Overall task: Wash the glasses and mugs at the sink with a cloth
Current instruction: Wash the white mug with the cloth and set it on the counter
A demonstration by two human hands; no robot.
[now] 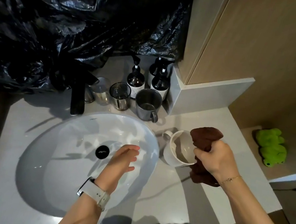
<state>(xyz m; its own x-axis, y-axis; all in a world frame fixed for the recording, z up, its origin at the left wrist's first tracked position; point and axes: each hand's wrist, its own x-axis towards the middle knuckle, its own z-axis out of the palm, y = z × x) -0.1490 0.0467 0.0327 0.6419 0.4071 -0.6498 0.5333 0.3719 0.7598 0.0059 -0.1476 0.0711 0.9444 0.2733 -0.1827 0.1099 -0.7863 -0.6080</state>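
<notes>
R hand (213, 158) clenched on brown cloth (206, 136), held at rim of white mug (176, 150), which sits on tabletop (178, 199) just right of sink (71, 158). L hand (124, 158) released, empty, fingers loose over basin near drain (102, 152). Behind sink: tap (78, 97), two glasses (119, 96), grey mug (147, 104), three pump bottles (136, 80). Black plastic (60, 22) covers wall. Green toy (271, 146) far right.
</notes>
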